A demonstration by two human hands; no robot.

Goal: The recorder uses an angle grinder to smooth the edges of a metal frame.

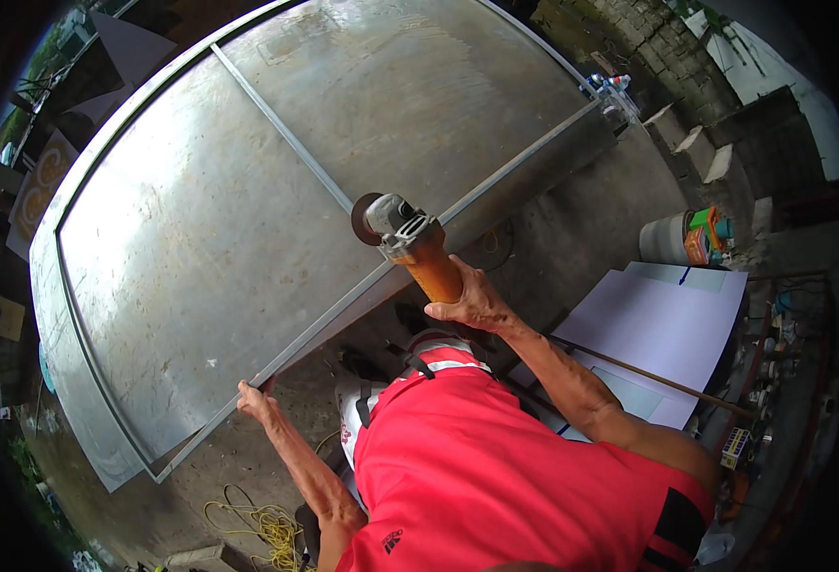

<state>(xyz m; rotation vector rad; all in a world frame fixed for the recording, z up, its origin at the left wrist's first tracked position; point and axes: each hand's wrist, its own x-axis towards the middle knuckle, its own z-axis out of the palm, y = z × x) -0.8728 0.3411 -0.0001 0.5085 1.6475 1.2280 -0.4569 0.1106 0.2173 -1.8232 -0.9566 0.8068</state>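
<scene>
My right hand point(478, 299) is wrapped round the orange body of an angle grinder point(431, 264). The grinder's dark disc point(369, 218) is over the near edge of the work, close to where a crossbar point(286, 132) meets the near bar; I cannot tell whether it touches. With my left hand point(255, 401) I grip the near bar of a thin metal frame point(310, 336), toward its left corner. The frame lies on a large grey metal sheet point(200, 257), whose surface is scuffed and shiny.
Tangled yellow cord point(269, 526) lies on the floor at lower left. Pale panels point(653, 329) and a long rod point(653, 378) are to my right. A grey bucket point(665, 240) stands beyond them, beside colourful containers point(704, 234). Bottles point(613, 84) stand near the sheet's far right corner.
</scene>
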